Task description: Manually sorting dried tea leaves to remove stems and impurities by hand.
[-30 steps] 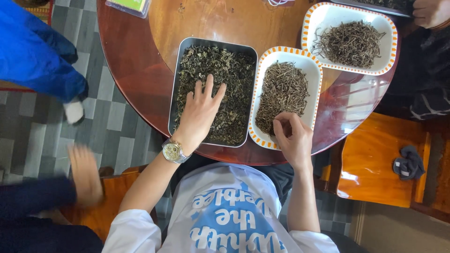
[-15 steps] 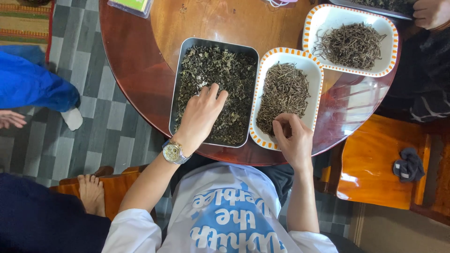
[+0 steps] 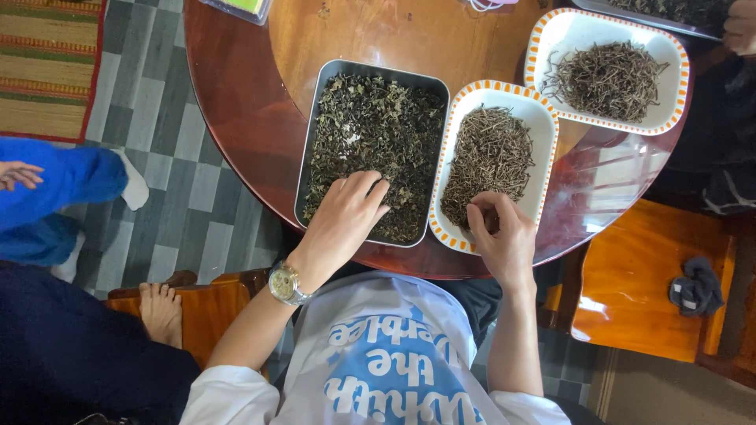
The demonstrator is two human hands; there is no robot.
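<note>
My left hand [image 3: 346,214], a watch [image 3: 283,285] on its wrist, rests in a metal tray [image 3: 309,177] of dark dried leaves [image 3: 378,126], fingers curled down into the leaves at the tray's near end. My right hand [image 3: 500,234] hovers over the near end of a white dish with an orange rim [image 3: 435,211], thumb and fingers pinched together on the dried stems [image 3: 492,153] that fill it. Both containers sit side by side on a round, glossy wooden table [image 3: 252,118].
A second orange-rimmed dish [image 3: 676,55] of stems stands at the far right, with another person's hand [image 3: 740,27] beside it. A wooden chair [image 3: 630,291] with a dark cloth [image 3: 695,290] is at the right. Someone's bare foot [image 3: 161,311] and a blue-clad person [image 3: 63,181] are at the left.
My left hand has drawn back toward me across the leaves, its spread fingers curling in. My right hand stays pinched at the dish's near end. The blue-clad person has shifted at left.
</note>
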